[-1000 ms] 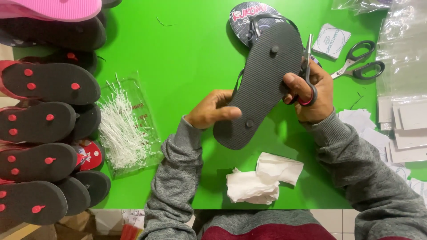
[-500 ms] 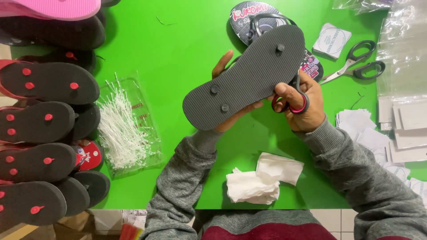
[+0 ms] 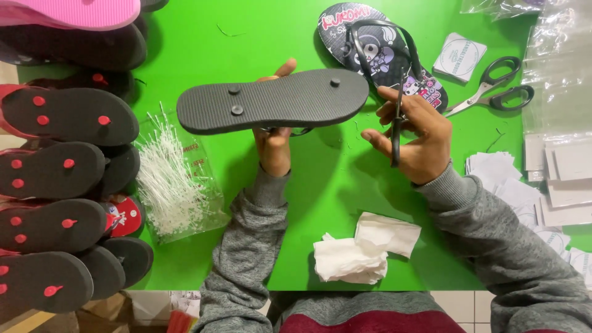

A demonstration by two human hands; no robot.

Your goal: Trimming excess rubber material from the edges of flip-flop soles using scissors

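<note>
Left hand grips a dark grey flip-flop from underneath, sole up, held level above the green table; three strap plugs show on the sole, strap hangs below and is mostly hidden. Right hand is closed around small black scissors, blades pointing up, just beside the toe end of the sole but not touching it. Judging by the look, the flip-flop is light foam rubber: bends easily, textured sole so not slippery, not fragile. Best hold looks like mid-sole or the strap from below, as it is now; gripping an end would let it flex. Around: a printed black flip-flop lies strap up behind the right hand, larger black-handled scissors to its right, a round-print card near them. Crumpled white tissue sits near the table edge between the forearms. Clear bag of white plastic tag pins to the left, next to stacked black flip-flops with red plugs. White paper cards and clear plastic bags crowd the right side. Space under the held sole is free; the printed flip-flop is the closest obstacle to the scissor hand.
</note>
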